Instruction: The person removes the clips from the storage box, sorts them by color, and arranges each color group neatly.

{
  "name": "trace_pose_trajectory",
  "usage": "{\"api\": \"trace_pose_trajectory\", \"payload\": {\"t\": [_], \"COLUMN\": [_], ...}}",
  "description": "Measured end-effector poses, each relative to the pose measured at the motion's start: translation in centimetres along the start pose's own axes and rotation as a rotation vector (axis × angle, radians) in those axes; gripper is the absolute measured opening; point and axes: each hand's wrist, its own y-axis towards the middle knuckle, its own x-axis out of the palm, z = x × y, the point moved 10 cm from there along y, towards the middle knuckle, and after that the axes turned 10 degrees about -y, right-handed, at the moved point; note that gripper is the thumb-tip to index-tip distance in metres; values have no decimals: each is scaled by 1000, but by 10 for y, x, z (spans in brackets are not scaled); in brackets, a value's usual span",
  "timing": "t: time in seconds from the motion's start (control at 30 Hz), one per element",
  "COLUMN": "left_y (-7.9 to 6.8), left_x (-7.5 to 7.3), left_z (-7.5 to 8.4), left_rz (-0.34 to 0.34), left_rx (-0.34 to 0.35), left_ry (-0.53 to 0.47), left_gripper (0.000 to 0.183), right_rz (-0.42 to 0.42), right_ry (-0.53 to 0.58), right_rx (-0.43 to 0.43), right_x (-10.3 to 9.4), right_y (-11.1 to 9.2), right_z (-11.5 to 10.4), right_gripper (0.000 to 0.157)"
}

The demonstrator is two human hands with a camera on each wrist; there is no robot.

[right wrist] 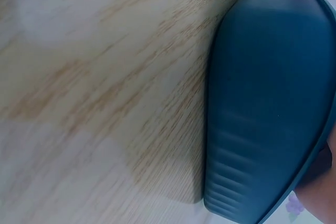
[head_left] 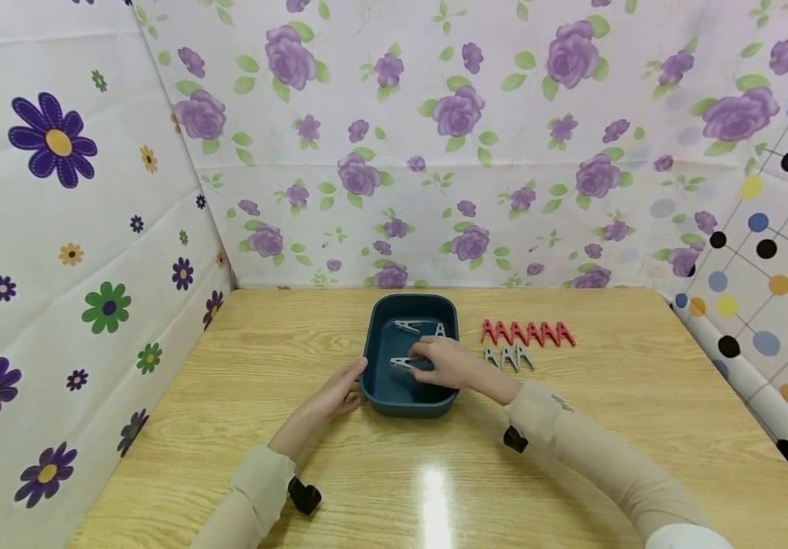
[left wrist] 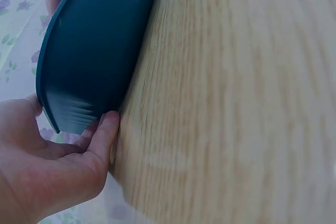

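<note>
A dark blue plastic bin [head_left: 410,409] stands on the table. My left hand [head_left: 339,391] holds its left side; in the left wrist view the thumb is at the rim and the fingertips [left wrist: 108,121] press low on the wall. Inside the bin, my right hand [head_left: 443,361] has thumb and fingers around the right end of a grey clothespin [head_left: 402,362]. Two more grey clothespins lie farther back in the bin, one at the left [head_left: 407,326] and another at the right [head_left: 440,330]. In the right wrist view the bin wall [right wrist: 262,98] hides the fingers.
Right of the bin, several red clothespins [head_left: 527,333] lie in a row on the wooden table [head_left: 284,328]. In front of them is a shorter row of 3 grey clothespins [head_left: 507,357]. Flowered cloth [head_left: 366,137] hangs behind the table.
</note>
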Motion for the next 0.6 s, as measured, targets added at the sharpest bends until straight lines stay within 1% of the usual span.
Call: {"api": "trace_pose_trajectory", "payload": {"t": [0.1, 0.23, 0.47, 0.6], "left_y": [0, 0, 1, 0], "left_x": [0, -1, 0, 1], "left_z": [0, 1, 0, 2], "left_rz": [3, 9, -17, -28], "left_rx": [-3, 2, 5, 8], "left_ry": [-2, -6, 6, 5], "left_gripper": [68, 70, 71, 71], "right_rz": [16, 57, 101, 141], "right_ry": [-5, -24, -6, 3], "right_rx": [3, 3, 15, 42], "right_x": [-1, -4, -5, -7], "right_y": [-1, -3, -7, -9], "right_z": [1, 1, 1, 4], "right_gripper": [27, 24, 25, 26]}}
